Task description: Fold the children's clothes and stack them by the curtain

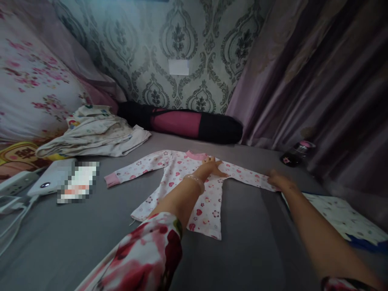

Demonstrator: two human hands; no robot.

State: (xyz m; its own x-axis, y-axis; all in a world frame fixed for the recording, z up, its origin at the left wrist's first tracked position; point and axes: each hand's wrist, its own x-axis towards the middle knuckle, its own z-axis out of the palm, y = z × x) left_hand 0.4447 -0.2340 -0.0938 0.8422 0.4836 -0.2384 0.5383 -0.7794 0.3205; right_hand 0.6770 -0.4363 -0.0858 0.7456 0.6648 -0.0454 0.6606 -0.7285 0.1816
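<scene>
A small white long-sleeved baby top (182, 178) with pink hearts and pink cuffs lies spread flat on the grey bed sheet (254, 242). My left hand (212, 166) rests flat on its right shoulder near the pink collar, fingers stretched out; a clear bangle sits on that wrist. My right hand (280, 180) is at the end of the top's right sleeve, blurred by motion, fingers seemingly closed on the cuff.
A pile of folded pale clothes (97, 135) lies at the back left by a floral pillow (33, 89). A black-and-pink bolster (184, 123) lies along the wall. A power bank and white cables (45, 184) are at left, a bottle (295, 153) and printed cloth (342, 218) at right.
</scene>
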